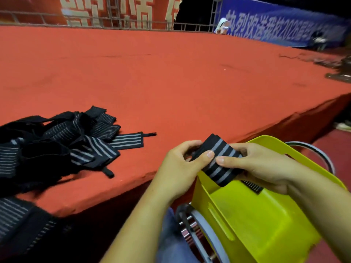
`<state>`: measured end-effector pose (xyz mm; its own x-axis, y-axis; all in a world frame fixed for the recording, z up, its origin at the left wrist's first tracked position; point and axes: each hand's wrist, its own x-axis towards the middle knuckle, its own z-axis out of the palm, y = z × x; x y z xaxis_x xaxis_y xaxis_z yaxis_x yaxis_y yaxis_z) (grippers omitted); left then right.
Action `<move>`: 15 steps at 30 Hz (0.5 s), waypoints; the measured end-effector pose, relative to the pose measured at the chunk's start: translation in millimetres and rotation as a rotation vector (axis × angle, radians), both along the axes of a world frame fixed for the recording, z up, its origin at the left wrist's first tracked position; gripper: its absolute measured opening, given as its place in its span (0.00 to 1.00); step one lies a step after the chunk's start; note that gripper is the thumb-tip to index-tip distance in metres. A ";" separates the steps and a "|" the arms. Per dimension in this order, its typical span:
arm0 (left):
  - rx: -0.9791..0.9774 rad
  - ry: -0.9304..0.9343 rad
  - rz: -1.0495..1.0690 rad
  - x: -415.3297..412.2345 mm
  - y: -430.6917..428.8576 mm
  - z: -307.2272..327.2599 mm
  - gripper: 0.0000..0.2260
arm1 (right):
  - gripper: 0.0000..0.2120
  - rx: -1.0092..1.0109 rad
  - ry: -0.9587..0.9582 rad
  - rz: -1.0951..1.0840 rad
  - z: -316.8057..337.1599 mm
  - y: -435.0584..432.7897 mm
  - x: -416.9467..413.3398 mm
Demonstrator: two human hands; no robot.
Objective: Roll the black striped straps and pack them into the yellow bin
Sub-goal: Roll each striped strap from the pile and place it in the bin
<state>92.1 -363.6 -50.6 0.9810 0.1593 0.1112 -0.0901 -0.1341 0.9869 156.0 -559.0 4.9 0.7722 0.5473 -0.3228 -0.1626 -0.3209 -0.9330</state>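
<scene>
Strap [219,172] pinched by left hand [178,168] and right hand [262,166]; stripes run near-to-far, perhaps rolled, over yellow bin [256,224].

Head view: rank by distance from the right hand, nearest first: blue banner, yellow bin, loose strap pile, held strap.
1. Held strap: in the right hand grip.
2. Yellow bin: just below it.
3. Loose strap pile: left, on the red platform.
4. Blue banner: far back right.
</scene>
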 end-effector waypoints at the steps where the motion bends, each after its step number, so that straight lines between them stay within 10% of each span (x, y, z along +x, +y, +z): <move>1: 0.032 0.008 -0.023 0.2 -1.7 -2.2 0.19 | 0.20 -0.002 0.018 -0.020 -2.6 -9.9 4.1; 15: 0.511 -0.093 -0.089 -1.7 2.0 -11.5 0.19 | 0.20 -0.355 0.321 -0.320 -49.2 -79.2 52.5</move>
